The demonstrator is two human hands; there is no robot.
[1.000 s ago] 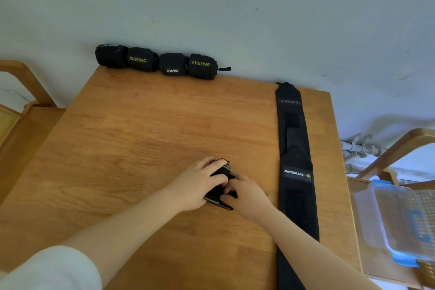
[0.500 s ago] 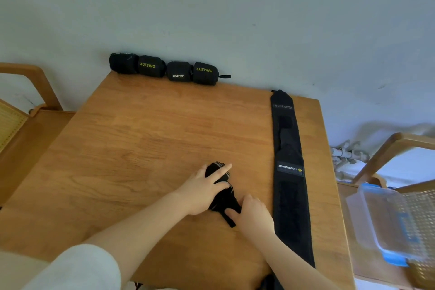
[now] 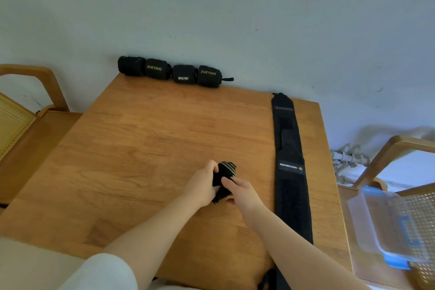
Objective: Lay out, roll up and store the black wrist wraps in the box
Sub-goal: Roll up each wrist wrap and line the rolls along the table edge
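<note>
Both hands now lift the roll (image 3: 224, 178) off the desk (image 3: 146, 139), left hand (image 3: 202, 183) and right hand (image 3: 242, 192) fingers grasping it left of the flat wrap (image 3: 290, 172); rolling looks nearly finished.

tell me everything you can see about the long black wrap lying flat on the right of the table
The long black wrap lies unrolled and flat on the wooden table, running from the far edge by the wall to the near edge, parallel to the right side. It looks like woven fabric with darker patches, probably hook-and-loop. A faint BOKEERSI label sits at the far end and a white MANUEKLEAR tag with a yellow diamond near the middle. Neither hand touches it.
</note>
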